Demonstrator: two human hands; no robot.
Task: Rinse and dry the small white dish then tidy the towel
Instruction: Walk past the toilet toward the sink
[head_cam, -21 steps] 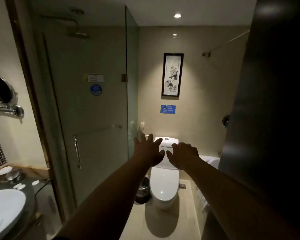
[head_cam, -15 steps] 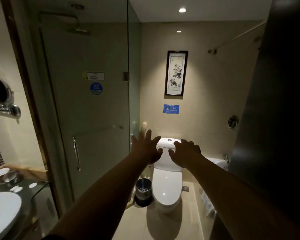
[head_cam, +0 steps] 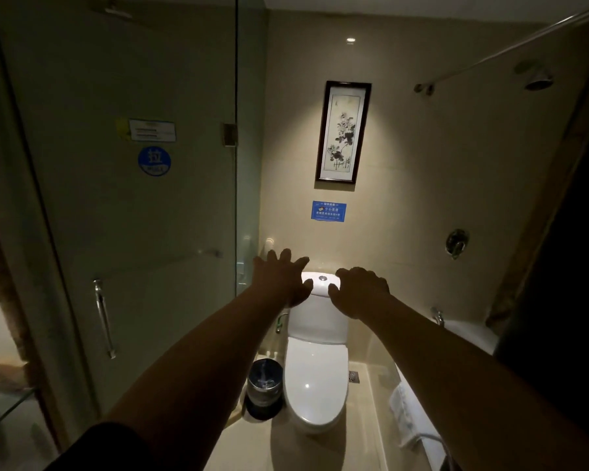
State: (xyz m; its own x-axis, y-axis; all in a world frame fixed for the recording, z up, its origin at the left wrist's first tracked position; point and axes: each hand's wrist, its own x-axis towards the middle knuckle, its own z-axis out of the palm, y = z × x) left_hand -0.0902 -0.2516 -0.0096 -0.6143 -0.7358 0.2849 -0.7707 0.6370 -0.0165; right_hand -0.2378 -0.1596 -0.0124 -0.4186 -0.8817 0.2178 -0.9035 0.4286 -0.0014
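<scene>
Both arms out, empty. Left hand (head_cam: 281, 278) fingers spread, right hand (head_cam: 361, 290) loosely curled, palms down. Toilet (head_cam: 315, 375) at 12 o'clock. Towel (head_cam: 407, 419) at 4 o'clock on tub rim (head_cam: 470, 331). Dish out of frame.

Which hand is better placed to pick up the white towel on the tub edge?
Right hand, probably. The towel lies low on the right, below the right arm; the left hand is across by the glass door. Both are empty.
</scene>
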